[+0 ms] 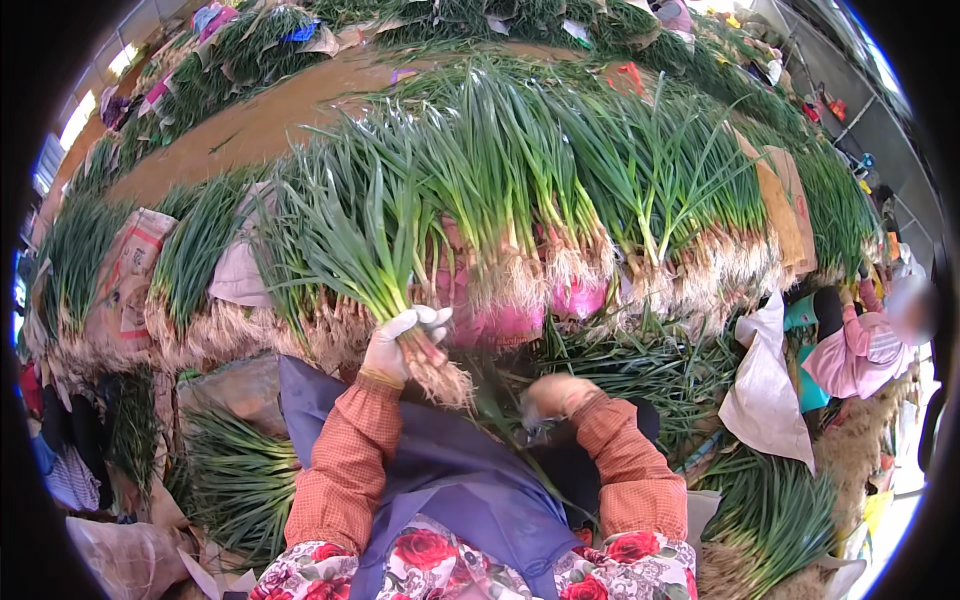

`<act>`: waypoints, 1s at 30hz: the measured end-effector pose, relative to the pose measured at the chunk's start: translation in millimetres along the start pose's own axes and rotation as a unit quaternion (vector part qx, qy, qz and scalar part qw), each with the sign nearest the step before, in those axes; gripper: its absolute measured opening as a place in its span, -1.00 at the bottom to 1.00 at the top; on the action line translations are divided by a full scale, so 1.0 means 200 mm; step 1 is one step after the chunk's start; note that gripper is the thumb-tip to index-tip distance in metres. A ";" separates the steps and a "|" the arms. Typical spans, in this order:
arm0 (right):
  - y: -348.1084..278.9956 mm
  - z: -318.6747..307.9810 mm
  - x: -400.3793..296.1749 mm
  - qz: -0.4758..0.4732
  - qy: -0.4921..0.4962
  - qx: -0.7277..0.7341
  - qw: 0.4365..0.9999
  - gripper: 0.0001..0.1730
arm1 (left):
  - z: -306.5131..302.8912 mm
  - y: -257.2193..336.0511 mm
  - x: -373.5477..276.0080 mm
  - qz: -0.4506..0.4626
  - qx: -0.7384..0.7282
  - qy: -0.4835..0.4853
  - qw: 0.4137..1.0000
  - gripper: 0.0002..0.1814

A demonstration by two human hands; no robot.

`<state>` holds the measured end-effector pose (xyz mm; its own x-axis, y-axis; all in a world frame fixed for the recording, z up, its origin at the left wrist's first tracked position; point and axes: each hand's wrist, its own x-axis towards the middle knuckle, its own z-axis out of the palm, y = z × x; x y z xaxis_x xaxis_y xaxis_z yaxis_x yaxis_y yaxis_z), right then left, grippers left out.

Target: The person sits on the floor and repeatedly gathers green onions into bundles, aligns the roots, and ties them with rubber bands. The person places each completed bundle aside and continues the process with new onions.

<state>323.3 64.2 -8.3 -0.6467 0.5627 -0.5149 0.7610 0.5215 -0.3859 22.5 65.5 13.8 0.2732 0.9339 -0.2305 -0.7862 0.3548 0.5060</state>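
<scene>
My left hand (395, 345), in a whitish glove, grips a bunch of green garlic plants (384, 277) low on the stems. Their leaves point up and left, and their pale roots hang to the lower right. My right hand (556, 395) is blurred over my lap, to the right of those roots; a few long green leaves (536, 469) trail beneath it. Whether its fingers hold anything is unclear. Beyond both hands stands a long row of the same plants (491, 172), roots towards me, with a pink printed bag (495, 326) under part of it.
Loose leaves (652, 375) lie heaped right of my lap. More bunches lie at lower left (240, 472) and lower right (780, 510). A white sack (769, 382) is draped at right, near a person in pink (862, 345). Another person's legs (75, 435) show at far left.
</scene>
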 end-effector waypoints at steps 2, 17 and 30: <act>0.01 -0.17 0.00 0.004 0.138 0.100 0.985 -0.60 | -0.03 0.03 -0.02 0.035 0.013 -0.018 0.999 -0.79; -0.27 -0.34 0.23 0.077 0.535 0.019 0.841 -0.87 | 0.18 -0.06 0.13 0.013 0.054 -0.052 0.997 -0.73; -0.25 -0.39 0.23 -0.044 0.316 0.581 0.749 -0.61 | 0.06 -0.16 0.05 -0.043 -0.019 0.011 0.999 -0.71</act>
<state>252.0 114.8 47.5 -0.3119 0.9419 -0.1245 0.0077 -0.1285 -0.9917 56.7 63.6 4.9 0.3283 0.8992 -0.2892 -0.7811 0.4306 0.4522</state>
